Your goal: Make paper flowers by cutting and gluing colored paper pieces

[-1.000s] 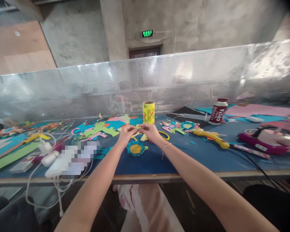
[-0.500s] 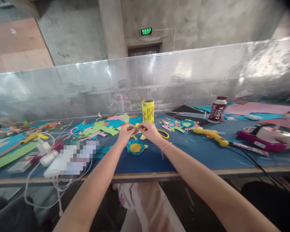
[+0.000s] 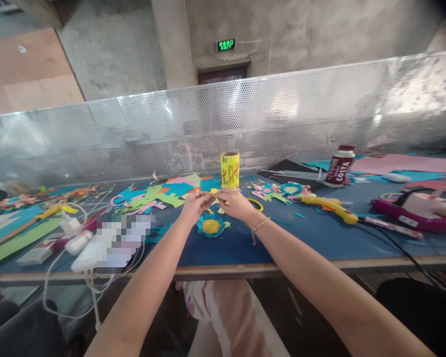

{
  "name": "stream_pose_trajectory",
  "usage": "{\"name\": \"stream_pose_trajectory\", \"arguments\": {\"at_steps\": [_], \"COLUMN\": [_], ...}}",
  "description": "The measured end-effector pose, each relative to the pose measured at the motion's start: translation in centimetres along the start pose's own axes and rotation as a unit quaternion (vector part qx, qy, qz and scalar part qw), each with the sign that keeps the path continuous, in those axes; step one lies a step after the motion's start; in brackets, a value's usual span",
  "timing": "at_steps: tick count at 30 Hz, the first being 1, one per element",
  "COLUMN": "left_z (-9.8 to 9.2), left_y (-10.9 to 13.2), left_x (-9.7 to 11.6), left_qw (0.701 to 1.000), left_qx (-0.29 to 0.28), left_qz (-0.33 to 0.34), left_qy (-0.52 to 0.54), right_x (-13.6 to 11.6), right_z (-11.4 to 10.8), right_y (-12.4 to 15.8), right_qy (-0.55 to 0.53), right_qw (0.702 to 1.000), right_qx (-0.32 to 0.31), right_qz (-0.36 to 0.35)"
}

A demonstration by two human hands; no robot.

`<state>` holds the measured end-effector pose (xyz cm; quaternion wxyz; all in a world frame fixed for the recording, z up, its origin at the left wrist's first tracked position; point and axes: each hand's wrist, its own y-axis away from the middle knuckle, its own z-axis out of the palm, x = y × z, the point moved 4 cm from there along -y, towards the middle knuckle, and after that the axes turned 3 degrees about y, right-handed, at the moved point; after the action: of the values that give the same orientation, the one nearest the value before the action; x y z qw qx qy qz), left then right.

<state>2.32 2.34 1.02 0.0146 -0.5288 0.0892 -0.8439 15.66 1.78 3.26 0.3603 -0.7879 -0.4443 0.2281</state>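
My left hand [image 3: 194,207] and my right hand [image 3: 235,203] meet above the table, fingers pinched together. Between their fingertips is a small yellow-green piece of paper [image 3: 211,194], mostly hidden by the fingers. Just below them lies a blue paper flower [image 3: 211,225] with a yellow centre. Behind my right hand stands a yellow tape roll [image 3: 230,169] on its end. Partly covered by that hand, yellow scissors [image 3: 258,204] show one handle loop.
Coloured paper scraps [image 3: 173,191] lie behind my hands. To the right are a yellow glue gun [image 3: 330,207] with a black cord, a dark red bottle [image 3: 339,166] and a purple case [image 3: 412,216]. White chargers and cables [image 3: 80,242] sit left, and a perforated metal screen [image 3: 144,134] bounds the back.
My fingertips have drawn closer around the small piece, which shows less green now. The view has shifted slightly; the flower and the tools stay where they were on the table.
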Motion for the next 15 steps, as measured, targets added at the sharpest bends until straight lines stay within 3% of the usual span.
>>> {"name": "stream_pose_trajectory", "arguments": {"at_steps": [6,8,11,15], "left_z": [-0.3,-0.4,-0.4,-0.5], "left_y": [0.0,0.0,0.1,0.0], "left_x": [0.0,0.1,0.4,0.7], "left_qw": [1.000,0.999,0.999,0.999], "left_qx": [0.024,0.024,0.028,0.036], "left_qz": [0.000,0.003,0.002,0.023], "left_qy": [0.014,0.022,0.044,0.027], "right_x": [-1.1,-1.2,-0.4,1.3], "right_z": [0.1,0.0,0.0,1.1], "right_y": [-0.1,-0.2,-0.5,-0.3], "right_qy": [0.064,0.034,-0.105,-0.322], "right_qw": [0.993,0.996,0.992,0.913], "right_qx": [-0.087,-0.078,-0.016,0.005], "right_qz": [-0.048,-0.029,0.072,0.250]}}
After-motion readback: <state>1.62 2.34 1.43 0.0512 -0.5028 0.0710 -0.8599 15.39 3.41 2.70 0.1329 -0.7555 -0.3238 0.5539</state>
